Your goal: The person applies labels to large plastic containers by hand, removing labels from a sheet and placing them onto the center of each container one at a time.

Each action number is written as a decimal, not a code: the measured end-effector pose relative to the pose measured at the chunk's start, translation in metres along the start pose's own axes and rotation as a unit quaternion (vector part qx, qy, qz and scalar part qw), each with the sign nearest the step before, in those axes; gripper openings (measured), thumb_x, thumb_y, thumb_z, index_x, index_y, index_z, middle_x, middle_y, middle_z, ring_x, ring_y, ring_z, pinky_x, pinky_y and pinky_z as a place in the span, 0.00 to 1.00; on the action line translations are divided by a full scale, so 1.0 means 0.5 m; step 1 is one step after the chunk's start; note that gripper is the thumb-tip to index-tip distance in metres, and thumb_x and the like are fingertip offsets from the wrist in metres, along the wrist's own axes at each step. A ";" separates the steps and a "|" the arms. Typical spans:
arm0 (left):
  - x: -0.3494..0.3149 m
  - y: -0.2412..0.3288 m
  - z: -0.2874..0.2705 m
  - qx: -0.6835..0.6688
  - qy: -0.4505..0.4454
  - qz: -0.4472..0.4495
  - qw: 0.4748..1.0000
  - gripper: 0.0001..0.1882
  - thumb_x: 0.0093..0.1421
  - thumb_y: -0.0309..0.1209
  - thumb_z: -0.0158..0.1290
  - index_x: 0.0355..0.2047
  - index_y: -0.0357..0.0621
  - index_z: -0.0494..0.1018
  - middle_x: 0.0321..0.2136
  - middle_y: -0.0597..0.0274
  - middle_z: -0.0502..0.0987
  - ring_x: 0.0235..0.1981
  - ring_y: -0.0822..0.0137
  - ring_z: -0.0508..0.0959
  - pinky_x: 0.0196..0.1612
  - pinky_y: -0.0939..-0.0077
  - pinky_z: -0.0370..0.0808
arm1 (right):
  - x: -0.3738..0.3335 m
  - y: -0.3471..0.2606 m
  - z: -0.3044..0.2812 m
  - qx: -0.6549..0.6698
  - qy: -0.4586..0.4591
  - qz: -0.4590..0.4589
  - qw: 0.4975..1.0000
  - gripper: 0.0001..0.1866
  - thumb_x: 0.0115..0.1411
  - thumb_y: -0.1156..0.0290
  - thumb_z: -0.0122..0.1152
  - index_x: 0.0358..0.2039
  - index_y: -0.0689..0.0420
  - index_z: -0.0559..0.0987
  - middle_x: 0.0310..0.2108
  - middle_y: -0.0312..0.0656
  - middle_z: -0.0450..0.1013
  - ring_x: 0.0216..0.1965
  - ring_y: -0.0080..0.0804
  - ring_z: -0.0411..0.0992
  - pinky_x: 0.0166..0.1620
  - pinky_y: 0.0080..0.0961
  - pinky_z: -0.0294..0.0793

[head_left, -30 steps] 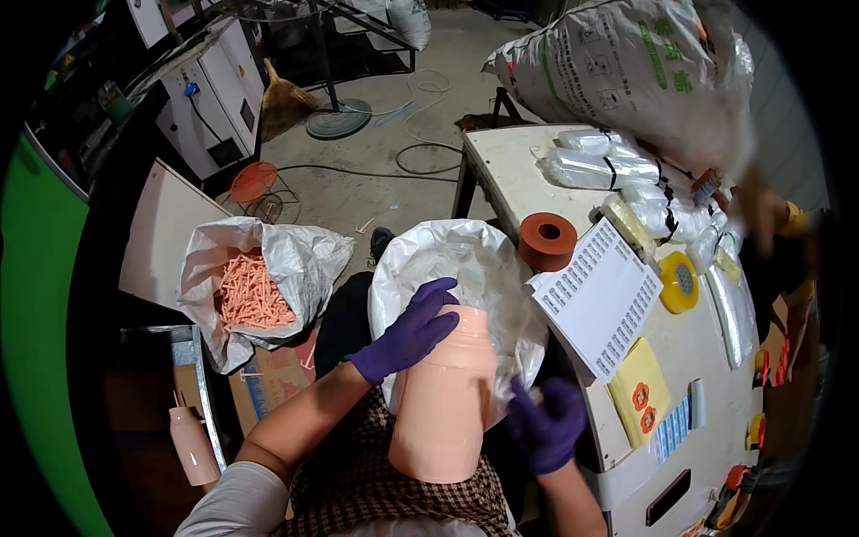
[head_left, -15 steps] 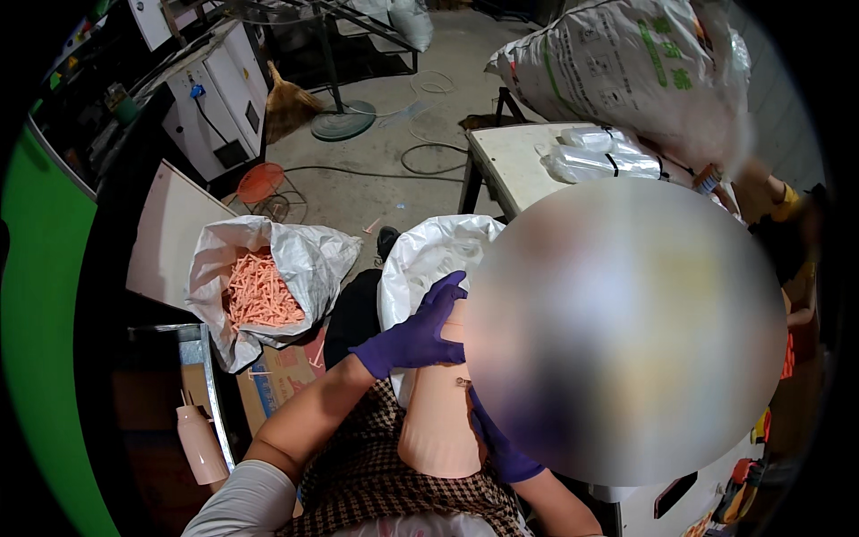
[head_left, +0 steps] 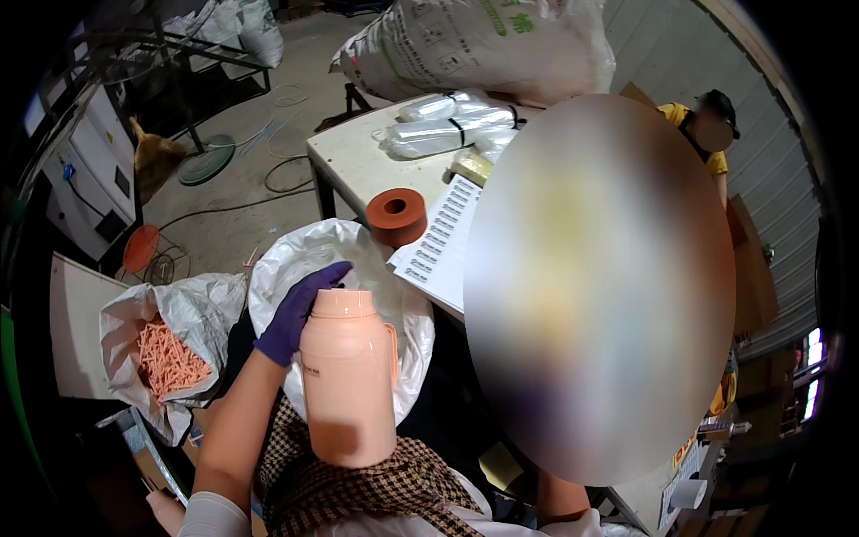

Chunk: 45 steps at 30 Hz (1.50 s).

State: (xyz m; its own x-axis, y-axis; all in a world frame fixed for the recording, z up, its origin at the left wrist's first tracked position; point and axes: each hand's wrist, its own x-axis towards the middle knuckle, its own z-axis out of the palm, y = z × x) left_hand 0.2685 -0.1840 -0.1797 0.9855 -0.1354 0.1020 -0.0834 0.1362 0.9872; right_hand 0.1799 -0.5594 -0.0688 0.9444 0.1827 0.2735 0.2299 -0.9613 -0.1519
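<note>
Looks like the pink flask (head_left: 349, 403) got turned since half a second ago: its handle (head_left: 394, 351) now shows on the right, and your view's swung right too. It's roughly upright, just right of your left hand (head_left: 293, 315), which rests against its shoulder, fingers up behind the collar (head_left: 344, 303); can't tell if that's a proper grip. Your right hand's lost in the blur, so no clue what it's doing. Progress-wise, handle's on, small dark mark's on the body, nothing stands above the collar; can't say what's left.
</note>
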 end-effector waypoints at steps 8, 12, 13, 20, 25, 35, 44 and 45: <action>0.050 -0.140 -0.116 0.205 0.076 0.066 0.974 0.20 0.51 0.13 0.41 0.41 0.38 0.75 0.63 0.53 0.70 0.65 0.59 0.67 0.67 0.69 0.60 | -0.044 0.239 0.033 -0.036 0.127 -0.018 0.991 0.13 0.53 0.66 0.71 0.41 0.47 0.84 0.37 0.38 0.77 0.36 0.37 0.76 0.36 0.32 0.77; 0.061 -0.044 -0.084 0.200 0.137 0.143 0.960 0.18 0.55 0.14 0.44 0.43 0.39 0.76 0.58 0.51 0.73 0.62 0.58 0.70 0.65 0.67 0.64 | -0.056 0.287 0.068 0.023 0.119 -0.011 0.993 0.12 0.54 0.66 0.71 0.40 0.49 0.84 0.36 0.38 0.78 0.36 0.38 0.76 0.37 0.32 0.78; 0.069 -0.003 -0.041 0.224 0.133 0.156 0.953 0.18 0.55 0.14 0.44 0.44 0.39 0.76 0.57 0.50 0.74 0.62 0.57 0.71 0.64 0.66 0.65 | -0.059 0.292 0.070 0.023 0.117 -0.006 0.993 0.12 0.54 0.66 0.71 0.40 0.49 0.84 0.36 0.38 0.78 0.36 0.38 0.76 0.37 0.32 0.78; 0.102 0.072 0.417 0.430 -0.255 0.370 0.783 0.24 0.52 0.26 0.58 0.52 0.41 0.74 0.55 0.53 0.74 0.59 0.53 0.72 0.64 0.56 0.67 | -0.032 0.285 0.073 0.041 0.087 -0.015 0.995 0.10 0.54 0.67 0.71 0.38 0.47 0.84 0.35 0.37 0.77 0.34 0.37 0.76 0.35 0.32 0.77; 0.142 -0.026 0.532 0.546 -0.231 0.386 0.707 0.24 0.55 0.28 0.53 0.53 0.37 0.74 0.54 0.50 0.75 0.60 0.53 0.71 0.67 0.57 0.62 | -0.009 0.277 0.078 0.037 0.074 -0.034 0.996 0.09 0.55 0.66 0.70 0.38 0.46 0.82 0.34 0.36 0.77 0.33 0.37 0.76 0.33 0.32 0.77; 0.165 -0.007 0.556 0.472 -0.297 0.351 0.752 0.20 0.54 0.28 0.54 0.48 0.40 0.76 0.32 0.55 0.73 0.37 0.54 0.74 0.47 0.57 0.69 | 0.005 0.339 0.091 0.102 -0.056 -0.019 0.993 0.19 0.61 0.62 0.62 0.53 0.37 0.80 0.35 0.41 0.72 0.33 0.42 0.74 0.35 0.35 0.75; 0.081 -0.018 0.649 0.630 -0.275 0.313 0.656 0.23 0.58 0.30 0.49 0.55 0.42 0.72 0.31 0.59 0.74 0.31 0.60 0.75 0.35 0.59 0.67 | 0.136 0.372 0.017 0.280 -0.427 0.114 0.852 0.19 0.66 0.56 0.52 0.46 0.52 0.85 0.45 0.42 0.80 0.40 0.33 0.75 0.47 0.31 0.75; 0.076 -0.031 0.653 0.625 -0.278 0.317 0.656 0.23 0.58 0.30 0.49 0.55 0.42 0.72 0.31 0.59 0.74 0.31 0.60 0.75 0.35 0.59 0.67 | 0.124 0.391 0.026 0.279 -0.425 0.120 0.853 0.19 0.66 0.56 0.52 0.46 0.52 0.85 0.45 0.42 0.80 0.40 0.33 0.75 0.47 0.31 0.75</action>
State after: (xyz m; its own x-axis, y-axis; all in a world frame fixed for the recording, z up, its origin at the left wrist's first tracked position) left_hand 0.2591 -0.5115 -0.1511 0.5167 -0.8254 0.2273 -0.8497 -0.5270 0.0175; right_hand 0.2862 -0.7334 -0.0938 0.7553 0.3052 -0.5800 -0.1417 -0.7880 -0.5992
